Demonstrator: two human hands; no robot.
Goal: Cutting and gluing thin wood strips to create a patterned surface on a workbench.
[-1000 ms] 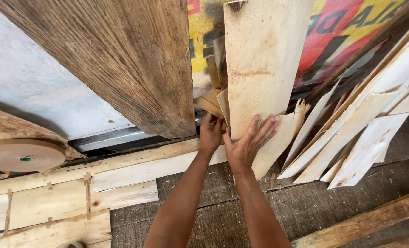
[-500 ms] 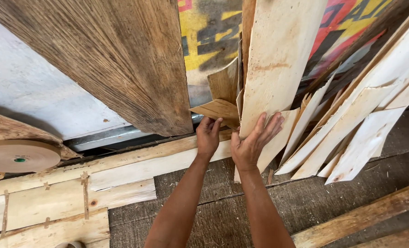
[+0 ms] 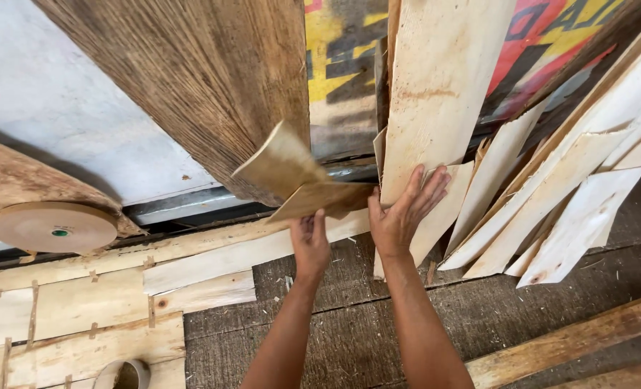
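Veneer scrap, a small curled tan piece, sits pinched in my left hand, lifted in front of the dark weathered board and just left of the leaning stack. My right hand lies flat and spread against a tall pale veneer sheet, fingers released, gripping nothing. More pale strips lean fanned out to the right over a painted, colourful panel. At the far left I see a roll of brown paper tape, with taped-together veneer sheets lying below it on the rough dark wooden surface.
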